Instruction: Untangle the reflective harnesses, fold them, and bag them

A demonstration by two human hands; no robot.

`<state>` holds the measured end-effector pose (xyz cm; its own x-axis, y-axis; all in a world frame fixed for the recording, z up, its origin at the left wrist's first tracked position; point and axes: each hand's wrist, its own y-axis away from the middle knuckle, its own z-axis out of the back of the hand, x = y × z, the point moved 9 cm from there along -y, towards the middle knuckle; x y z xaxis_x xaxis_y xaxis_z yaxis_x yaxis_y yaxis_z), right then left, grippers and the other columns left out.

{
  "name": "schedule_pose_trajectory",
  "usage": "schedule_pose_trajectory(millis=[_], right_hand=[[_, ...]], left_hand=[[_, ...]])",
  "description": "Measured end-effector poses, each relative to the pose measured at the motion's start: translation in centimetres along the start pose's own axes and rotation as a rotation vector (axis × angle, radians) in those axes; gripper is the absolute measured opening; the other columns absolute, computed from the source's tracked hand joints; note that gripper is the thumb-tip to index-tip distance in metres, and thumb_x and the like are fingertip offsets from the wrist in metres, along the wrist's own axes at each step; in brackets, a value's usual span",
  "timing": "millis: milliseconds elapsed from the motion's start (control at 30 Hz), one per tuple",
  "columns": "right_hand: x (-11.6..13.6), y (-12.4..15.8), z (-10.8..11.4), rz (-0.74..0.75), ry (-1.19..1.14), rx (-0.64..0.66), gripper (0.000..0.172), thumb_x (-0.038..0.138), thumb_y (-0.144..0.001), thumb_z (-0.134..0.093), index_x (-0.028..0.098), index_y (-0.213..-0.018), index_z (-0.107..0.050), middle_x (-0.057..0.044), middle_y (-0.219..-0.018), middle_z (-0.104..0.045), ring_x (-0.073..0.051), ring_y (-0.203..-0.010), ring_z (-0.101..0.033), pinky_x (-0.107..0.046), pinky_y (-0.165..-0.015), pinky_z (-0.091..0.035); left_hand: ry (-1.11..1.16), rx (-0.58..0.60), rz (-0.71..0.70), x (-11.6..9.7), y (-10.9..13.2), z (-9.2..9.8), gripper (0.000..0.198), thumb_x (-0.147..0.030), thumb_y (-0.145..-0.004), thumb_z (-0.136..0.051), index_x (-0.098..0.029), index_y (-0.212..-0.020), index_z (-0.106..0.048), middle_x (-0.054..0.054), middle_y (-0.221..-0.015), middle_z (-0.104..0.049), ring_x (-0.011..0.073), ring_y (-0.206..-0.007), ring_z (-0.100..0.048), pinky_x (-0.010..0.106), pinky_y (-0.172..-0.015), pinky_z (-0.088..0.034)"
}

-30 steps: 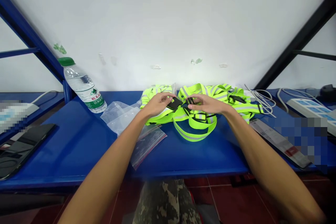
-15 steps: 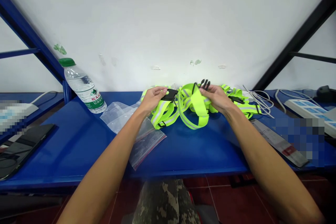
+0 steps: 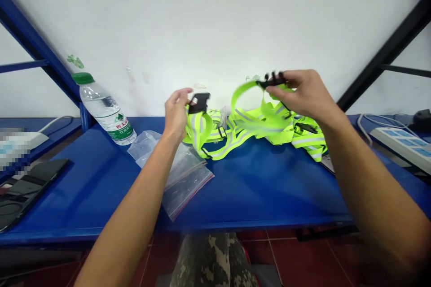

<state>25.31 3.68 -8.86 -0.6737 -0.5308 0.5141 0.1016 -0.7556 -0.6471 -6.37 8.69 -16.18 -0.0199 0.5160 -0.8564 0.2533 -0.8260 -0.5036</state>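
My left hand (image 3: pixel 177 114) is closed on a black buckle socket (image 3: pixel 199 103) at one end of a fluorescent yellow reflective strap (image 3: pixel 217 154) with a silver stripe. Raised above the desk on the right, my right hand (image 3: pixel 301 92) pinches the pronged black buckle half (image 3: pixel 272 81). From it hangs a yellow strap loop (image 3: pixel 244 94), partly blurred by motion. Between and beneath my hands lies a heap of the same webbing (image 3: pixel 279 132), with black adjusters among its folds. The two buckle halves are apart.
Clear zip bags (image 3: pixel 188 193) lie by my left forearm on the blue desk (image 3: pixel 262 193). A water bottle (image 3: pixel 107 110) leans at the left. A black phone (image 3: pixel 30 193) lies far left, a white power strip (image 3: pixel 400 143) far right. The white wall (image 3: pixel 215 31) closes off the back.
My hands have moved apart: the left one shifted left and up with the buckle socket, while the right one rose to the right with the pronged half. The strap between them is more spread out.
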Motion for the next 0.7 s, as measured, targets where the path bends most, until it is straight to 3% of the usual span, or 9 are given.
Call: schedule_pose_trajectory(millis=[67,167,267,367,467,533,700], right_hand=[[1.6,0.5,-1.1,0.098,0.089,0.055,0.020,0.018,-0.077,-0.067,0.017,-0.095,-0.076,-0.010,-0.093,-0.072,-0.024,-0.086,-0.065,-0.040,-0.078,-0.048],[2.5,1.0,-2.5,0.191,0.044,0.074,0.025,0.009,-0.076,-0.061,0.017,-0.094,-0.077,-0.011,-0.100,-0.071,-0.022,-0.091,-0.065,-0.035,-0.079,-0.049],[2.5,1.4,-4.6,0.184,0.012,0.147,0.027,0.013,-0.077,-0.061,0.019,-0.097,-0.077,-0.008,-0.099,-0.073,-0.023,-0.090,-0.067,-0.036,-0.081,-0.050],[3.0,2.4,-7.8,0.170,0.021,0.323,0.027,0.018,-0.079,-0.061,0.022,-0.102,-0.076,-0.005,-0.094,-0.075,-0.023,-0.084,-0.068,-0.036,-0.077,-0.049],[3.8,3.6,-9.8,0.183,0.041,0.423,0.028,0.016,-0.079,-0.060,0.022,-0.101,-0.076,-0.004,-0.089,-0.075,-0.021,-0.077,-0.066,-0.034,-0.074,-0.047],[3.4,3.8,-9.8,0.139,0.002,0.429,0.026,0.019,-0.079,-0.063,0.021,-0.102,-0.074,-0.004,-0.087,-0.073,-0.019,-0.074,-0.064,-0.033,-0.071,-0.046],[0.5,3.4,-7.8,-0.046,-0.070,0.462,0.033,0.042,-0.070,-0.078,0.019,-0.094,-0.074,-0.005,-0.088,-0.071,-0.021,-0.077,-0.062,-0.032,-0.068,-0.044]], left_hand=[[-0.039,0.207,0.042,0.3,1.5,-2.9,0.030,-0.046,-0.082,-0.064,-0.017,-0.089,-0.070,0.004,-0.089,-0.069,0.0146,-0.073,-0.060,0.027,-0.069,-0.046],[-0.123,0.447,0.101,0.5,3.9,-5.9,0.041,-0.052,-0.079,-0.069,-0.015,-0.096,-0.071,0.005,-0.084,-0.069,0.0173,-0.076,-0.062,0.028,-0.072,-0.046],[-0.199,0.559,0.048,-0.4,5.6,-7.3,0.053,-0.058,-0.081,-0.066,-0.014,-0.110,-0.069,0.010,-0.103,-0.070,0.0201,-0.089,-0.064,0.029,-0.078,-0.048],[-0.271,0.646,-0.007,-1.1,7.0,-8.5,0.061,-0.057,-0.082,-0.067,-0.018,-0.128,-0.062,0.012,-0.125,-0.064,0.0225,-0.099,-0.064,0.032,-0.084,-0.049],[-0.312,0.778,-0.133,-1.9,8.4,-10.0,0.047,-0.049,-0.085,-0.066,-0.021,-0.122,-0.066,0.007,-0.122,-0.069,0.0241,-0.109,-0.062,0.034,-0.095,-0.045],[-0.318,0.798,-0.176,-1.9,8.7,-10.3,0.035,-0.047,-0.091,-0.058,-0.020,-0.110,-0.071,0.006,-0.110,-0.073,0.0232,-0.104,-0.064,0.034,-0.094,-0.045],[-0.438,0.583,-0.111,-0.7,7.0,-8.4,0.048,-0.055,-0.094,-0.047,-0.017,-0.076,-0.070,0.005,-0.077,-0.070,0.0195,-0.073,-0.062,0.031,-0.072,-0.045]])
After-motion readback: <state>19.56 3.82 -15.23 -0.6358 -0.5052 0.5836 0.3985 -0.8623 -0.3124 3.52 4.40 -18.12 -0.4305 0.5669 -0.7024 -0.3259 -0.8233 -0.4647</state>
